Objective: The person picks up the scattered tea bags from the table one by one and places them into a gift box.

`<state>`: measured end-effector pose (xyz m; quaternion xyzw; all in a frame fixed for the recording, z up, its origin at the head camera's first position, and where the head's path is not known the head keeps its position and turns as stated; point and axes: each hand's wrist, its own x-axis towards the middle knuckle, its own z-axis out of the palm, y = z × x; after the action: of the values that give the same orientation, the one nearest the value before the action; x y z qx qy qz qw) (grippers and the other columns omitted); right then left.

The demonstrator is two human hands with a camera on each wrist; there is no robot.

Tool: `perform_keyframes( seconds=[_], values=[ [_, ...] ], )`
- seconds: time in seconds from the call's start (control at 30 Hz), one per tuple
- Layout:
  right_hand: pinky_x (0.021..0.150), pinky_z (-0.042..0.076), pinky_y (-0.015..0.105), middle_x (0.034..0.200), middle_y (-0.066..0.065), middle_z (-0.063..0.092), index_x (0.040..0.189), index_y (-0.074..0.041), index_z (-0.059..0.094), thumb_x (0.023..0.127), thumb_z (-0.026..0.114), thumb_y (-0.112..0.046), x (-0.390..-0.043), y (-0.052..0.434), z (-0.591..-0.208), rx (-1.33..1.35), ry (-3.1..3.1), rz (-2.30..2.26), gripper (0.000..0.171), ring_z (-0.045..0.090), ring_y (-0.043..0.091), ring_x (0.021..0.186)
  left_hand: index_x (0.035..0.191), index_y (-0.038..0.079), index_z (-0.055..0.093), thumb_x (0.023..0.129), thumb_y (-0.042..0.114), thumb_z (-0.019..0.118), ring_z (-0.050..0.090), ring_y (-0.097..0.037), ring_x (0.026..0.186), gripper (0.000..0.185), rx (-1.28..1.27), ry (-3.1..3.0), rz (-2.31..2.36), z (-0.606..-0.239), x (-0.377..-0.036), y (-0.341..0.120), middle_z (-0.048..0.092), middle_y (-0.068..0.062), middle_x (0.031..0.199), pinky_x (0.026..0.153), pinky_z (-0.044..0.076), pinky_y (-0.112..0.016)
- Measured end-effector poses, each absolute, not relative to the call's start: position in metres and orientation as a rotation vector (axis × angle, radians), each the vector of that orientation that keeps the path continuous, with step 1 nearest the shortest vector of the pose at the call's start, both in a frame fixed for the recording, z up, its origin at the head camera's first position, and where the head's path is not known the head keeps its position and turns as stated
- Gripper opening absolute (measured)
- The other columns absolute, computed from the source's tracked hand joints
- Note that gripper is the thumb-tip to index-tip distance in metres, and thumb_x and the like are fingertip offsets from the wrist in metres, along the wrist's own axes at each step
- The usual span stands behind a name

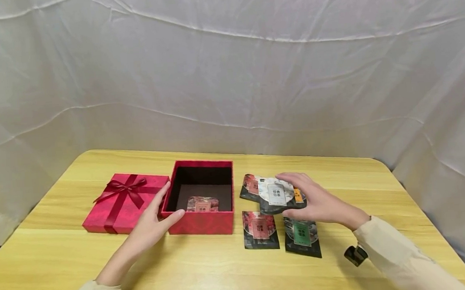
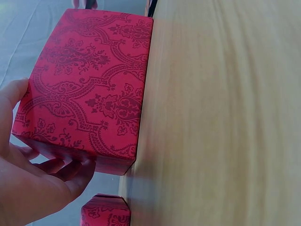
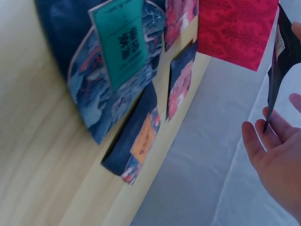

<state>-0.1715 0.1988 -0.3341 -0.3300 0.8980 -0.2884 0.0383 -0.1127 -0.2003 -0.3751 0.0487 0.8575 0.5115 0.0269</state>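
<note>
My left hand (image 1: 150, 224) holds the front left corner of an open red gift box (image 1: 202, 224), thumb at the front and fingers along the left side. Inside lies a tea packet (image 1: 203, 204) with a pinkish label. Over the table to the right, my right hand (image 1: 312, 198) pinches a black-and-white tea packet (image 1: 276, 195) between thumb and fingers. In the right wrist view that packet (image 3: 282, 56) is seen edge-on, raised off the table. It partly covers a packet with an orange label (image 1: 298, 196) and a red-labelled packet (image 1: 249, 188) behind it.
Nearer the front lie another red-labelled packet (image 1: 260, 229) and a green-labelled one (image 1: 302, 236). Left of the box is its red lid (image 1: 126, 201) with a dark ribbon bow. A pale cloth (image 1: 227, 72) hangs behind the wooden table (image 1: 210, 274).
</note>
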Motion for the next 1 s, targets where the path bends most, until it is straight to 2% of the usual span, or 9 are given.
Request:
perform_keyframes(
  seconds=[0.3,1.0],
  values=[
    [0.099,0.031,0.067,0.15,0.018,0.033,0.149,-0.012,0.035,0.081,0.077,-0.03,-0.177,0.192,-0.319,-1.032,2.74,-0.897,0.082,0.032,0.038,0.134,0.157,0.019,0.012,0.093,0.037,0.064,0.014,-0.045,0.141,0.084,0.164,2.637,1.591,-0.373,-0.113,-0.2,0.016,-0.017,0.158,0.103,0.022,-0.069],
    [0.099,0.036,0.059,0.148,0.012,0.036,0.148,-0.01,0.038,0.081,0.078,-0.029,-0.19,0.159,-0.296,-1.151,2.705,-0.824,0.08,0.037,0.03,0.129,0.157,0.019,0.012,0.093,0.036,0.064,0.014,-0.045,0.141,0.084,0.163,2.643,1.587,-0.375,-0.113,-0.201,0.016,-0.018,0.158,0.103,0.021,-0.07]
  ],
)
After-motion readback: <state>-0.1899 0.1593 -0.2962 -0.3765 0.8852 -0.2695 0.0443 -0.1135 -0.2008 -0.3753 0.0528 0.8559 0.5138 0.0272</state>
